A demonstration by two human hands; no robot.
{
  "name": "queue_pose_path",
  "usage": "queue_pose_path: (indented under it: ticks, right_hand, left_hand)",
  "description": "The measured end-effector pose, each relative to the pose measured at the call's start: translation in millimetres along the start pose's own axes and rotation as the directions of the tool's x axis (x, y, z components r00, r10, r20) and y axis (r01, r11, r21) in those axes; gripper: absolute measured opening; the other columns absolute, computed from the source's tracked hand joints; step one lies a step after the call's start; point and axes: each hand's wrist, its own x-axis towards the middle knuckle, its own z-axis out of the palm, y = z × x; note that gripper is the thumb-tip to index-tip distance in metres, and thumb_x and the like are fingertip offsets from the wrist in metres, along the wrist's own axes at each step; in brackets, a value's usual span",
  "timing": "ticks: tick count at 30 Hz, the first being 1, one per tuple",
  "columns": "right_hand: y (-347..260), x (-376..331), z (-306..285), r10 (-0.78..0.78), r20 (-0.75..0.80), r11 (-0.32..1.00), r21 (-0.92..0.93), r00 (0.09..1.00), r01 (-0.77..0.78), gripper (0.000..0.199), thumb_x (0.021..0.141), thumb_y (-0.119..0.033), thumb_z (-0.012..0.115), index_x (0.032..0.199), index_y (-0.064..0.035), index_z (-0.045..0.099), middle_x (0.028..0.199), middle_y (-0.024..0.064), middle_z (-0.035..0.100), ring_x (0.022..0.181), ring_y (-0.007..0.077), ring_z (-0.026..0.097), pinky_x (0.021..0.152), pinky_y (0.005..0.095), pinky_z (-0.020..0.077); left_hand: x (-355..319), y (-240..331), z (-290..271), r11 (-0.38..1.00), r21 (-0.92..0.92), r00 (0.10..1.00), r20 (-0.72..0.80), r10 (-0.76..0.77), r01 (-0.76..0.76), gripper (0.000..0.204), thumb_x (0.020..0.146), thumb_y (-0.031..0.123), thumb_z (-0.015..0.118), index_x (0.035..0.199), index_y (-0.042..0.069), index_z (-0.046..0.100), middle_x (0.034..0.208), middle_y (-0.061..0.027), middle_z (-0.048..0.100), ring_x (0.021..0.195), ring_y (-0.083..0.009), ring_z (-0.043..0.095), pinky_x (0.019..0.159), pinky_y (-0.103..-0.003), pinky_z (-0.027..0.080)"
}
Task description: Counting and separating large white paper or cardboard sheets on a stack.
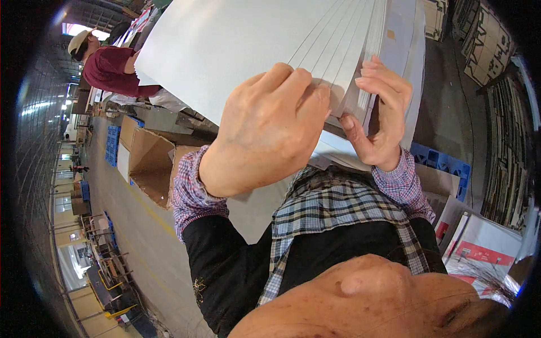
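Note:
A fanned stack of large white sheets (236, 39) spreads out in front of me, paper or thin card, with edges stepped apart toward the right. My left hand (265, 129) is closed on the near edge of the sheets, thumb and fingers pinched together over it. To its right, my right hand (386, 107) has its thumb and fingers apart around the near right corner of the stack. Its thumb tip and fingertips rest at the sheet edges without a visible grip. More pale sheets (414, 62) lie beneath and to the right of the fan.
Left of my arm stands an open cardboard box (149, 163), with a blue pallet (112, 145) beyond it. Another blue pallet (442, 166) is by my right forearm. Stacked boards (507, 146) line the far right. A person in a maroon shirt (112, 70) works at the upper left.

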Motion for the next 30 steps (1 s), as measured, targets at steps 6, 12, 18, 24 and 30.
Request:
queue_pose_path:
  ticks: [6,12,18,24,30]
  right_hand:
    - [1.3,-1.4,-3.4,-0.027,0.049,1.0,0.004,0.998,0.027,0.04,0.083,-0.018,0.082,0.118,-0.002,0.07,0.126,0.0173,0.057,0.128,0.0355,0.053,0.119,0.0595,0.0339]
    - [-0.4,0.6,-4.5,-0.03,0.147,0.99,-0.131,0.989,0.049,0.032,0.08,-0.02,0.083,0.105,-0.0012,0.079,0.129,0.0157,0.064,0.129,0.0389,0.057,0.118,0.0616,0.032]
    - [-2.8,7.4,-2.4,-0.031,0.155,0.993,-0.107,0.987,0.048,0.036,0.078,-0.02,0.085,0.107,-0.0014,0.078,0.125,0.0161,0.066,0.128,0.0384,0.057,0.117,0.0618,0.0328]
    - [-0.1,3.9,1.6,-0.042,0.118,0.991,-0.12,0.992,0.056,0.036,0.074,-0.02,0.086,0.104,-0.0009,0.078,0.125,0.0164,0.066,0.128,0.0384,0.057,0.115,0.0626,0.0338]
    - [-0.3,2.9,-1.3,-0.057,0.142,0.985,-0.156,0.988,0.079,0.033,0.075,-0.019,0.085,0.103,-0.003,0.078,0.127,0.0157,0.065,0.128,0.038,0.057,0.115,0.0618,0.0343]
  left_hand:
    - [3.6,9.7,4.6,0.995,0.084,0.999,-0.015,-0.052,0.053,0.015,0.078,0.002,0.073,0.092,0.003,0.066,0.087,-0.0065,0.064,0.076,-0.0246,0.064,0.059,-0.035,0.052]
    - [9.3,7.1,11.1,0.995,0.08,0.996,-0.079,-0.052,0.058,0.018,0.074,0.002,0.074,0.086,0.006,0.063,0.081,-0.0038,0.058,0.071,-0.0214,0.059,0.056,-0.034,0.049]
    - [15.6,15.8,9.8,0.981,0.167,0.994,-0.067,-0.091,0.101,0.018,0.071,0.006,0.07,0.087,0.008,0.063,0.082,-0.0041,0.057,0.073,-0.0228,0.059,0.059,-0.035,0.049]
    - [20.1,9.2,26.3,0.992,0.101,0.988,-0.145,-0.057,0.072,0.018,0.069,0.007,0.069,0.085,0.009,0.061,0.081,-0.0057,0.053,0.074,-0.0238,0.056,0.063,-0.036,0.048]
    - [8.1,-1.9,29.5,0.997,0.074,0.989,-0.146,0.029,-0.019,0.021,0.068,0.017,0.072,0.087,0.011,0.063,0.083,-0.0041,0.053,0.073,-0.0212,0.054,0.057,-0.033,0.041]
